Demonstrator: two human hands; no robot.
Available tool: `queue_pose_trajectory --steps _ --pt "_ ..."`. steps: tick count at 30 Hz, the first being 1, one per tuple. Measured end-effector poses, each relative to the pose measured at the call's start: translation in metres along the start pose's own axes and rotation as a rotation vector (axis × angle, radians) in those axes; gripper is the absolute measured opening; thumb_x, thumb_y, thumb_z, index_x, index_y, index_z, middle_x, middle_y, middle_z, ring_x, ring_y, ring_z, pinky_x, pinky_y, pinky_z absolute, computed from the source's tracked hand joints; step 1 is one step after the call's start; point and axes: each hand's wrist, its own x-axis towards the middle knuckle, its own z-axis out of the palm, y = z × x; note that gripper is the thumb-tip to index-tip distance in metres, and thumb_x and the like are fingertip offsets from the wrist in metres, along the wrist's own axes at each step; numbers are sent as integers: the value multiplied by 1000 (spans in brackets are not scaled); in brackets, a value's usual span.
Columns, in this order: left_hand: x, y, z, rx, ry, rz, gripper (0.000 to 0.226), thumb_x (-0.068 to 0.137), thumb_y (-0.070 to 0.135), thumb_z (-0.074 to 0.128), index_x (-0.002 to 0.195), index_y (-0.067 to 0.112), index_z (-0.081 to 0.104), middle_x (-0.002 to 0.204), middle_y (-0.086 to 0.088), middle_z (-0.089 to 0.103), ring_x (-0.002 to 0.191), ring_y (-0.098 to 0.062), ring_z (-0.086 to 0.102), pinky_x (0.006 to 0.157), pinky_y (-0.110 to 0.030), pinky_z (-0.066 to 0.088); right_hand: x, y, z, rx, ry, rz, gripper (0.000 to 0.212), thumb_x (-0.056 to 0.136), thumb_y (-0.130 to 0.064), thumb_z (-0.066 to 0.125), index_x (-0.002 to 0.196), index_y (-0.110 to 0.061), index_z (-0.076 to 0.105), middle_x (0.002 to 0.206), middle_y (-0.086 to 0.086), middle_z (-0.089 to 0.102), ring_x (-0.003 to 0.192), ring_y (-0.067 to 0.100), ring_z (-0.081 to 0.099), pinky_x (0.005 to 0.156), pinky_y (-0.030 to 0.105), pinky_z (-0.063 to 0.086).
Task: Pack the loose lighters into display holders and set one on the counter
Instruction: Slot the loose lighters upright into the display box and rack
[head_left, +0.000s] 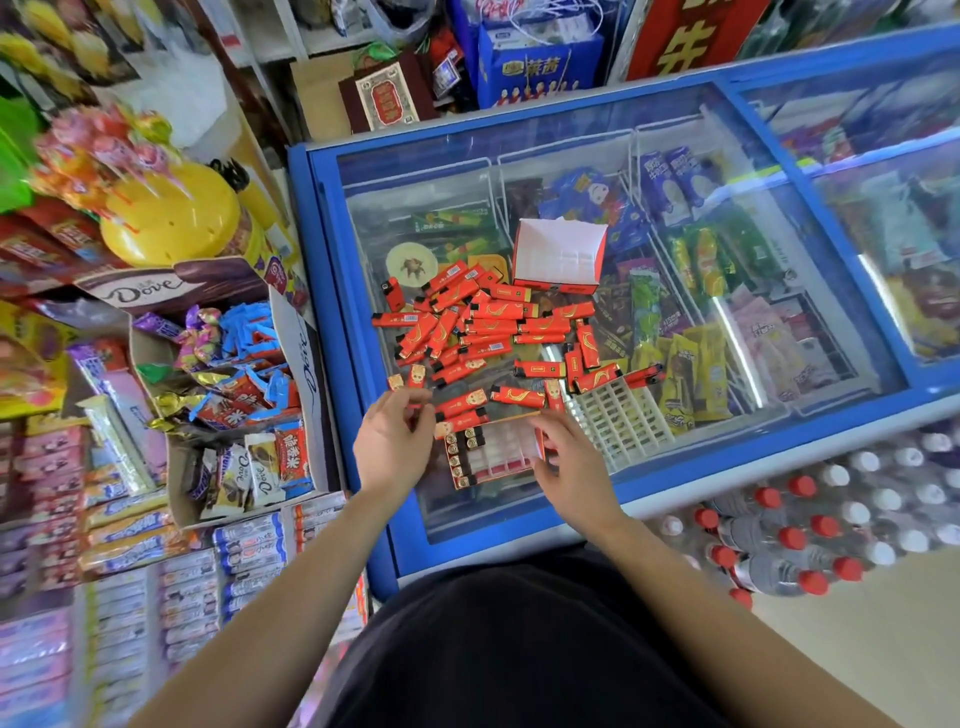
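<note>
Mostly loose lighters (493, 322) lay heaped on freezer lid (493, 514); few stood in display holder (493, 452). I judged them light, rigid, slick: pinch mid-body. My right hand (566, 462) gripped holder's edge; left hand (395, 436) curled beside pile, grasp unclear.

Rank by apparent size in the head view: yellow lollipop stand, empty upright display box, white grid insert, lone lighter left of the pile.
1. yellow lollipop stand
2. empty display box and white grid insert: about alike; the insert is nearer the camera, so unranked
3. lone lighter
</note>
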Motion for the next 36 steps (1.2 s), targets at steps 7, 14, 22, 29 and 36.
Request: queue_pose_trajectory --steps 7,14,22,29,36 --pt "65 -6 0 420 -149 157 60 94 40 68 148 28 46 146 -5 43 128 -32 46 71 -42 54 23 -13 -21 75 31 92 48 98 -24 62 143 -31 46 133 -13 58 93 2 62 82 30 56" --pt "102 10 22 628 -224 174 73 94 53 61 155 29 29 157 -8 35 134 -37 39 98 -54 50 130 -31 -35 -229 -24 -45 59 96 -32 63 150 -20 41 152 -1 44 140 24 40 116 39 34" --pt "118 8 23 311 -162 109 65 82 45 80 136 22 51 124 -7 61 115 -31 56 83 -46 55 204 -33 -8 -642 -221 -87 91 86 -45 74 156 -23 20 160 1 28 146 37 26 114 62 33" --pt "122 3 10 185 -244 15 44 82 22 80 124 18 67 95 5 65 79 -14 61 76 -31 54 203 -29 -1 -703 -265 -207 63 87 -38 73 138 -14 44 137 8 52 130 32 44 106 52 44" --pt "114 1 -4 -29 -195 -120 28 79 14 83 104 24 76 85 17 71 74 6 64 67 -1 44 197 -27 -12 -737 -334 -216 51 87 -25 70 131 -6 53 132 16 49 124 35 45 101 47 48"
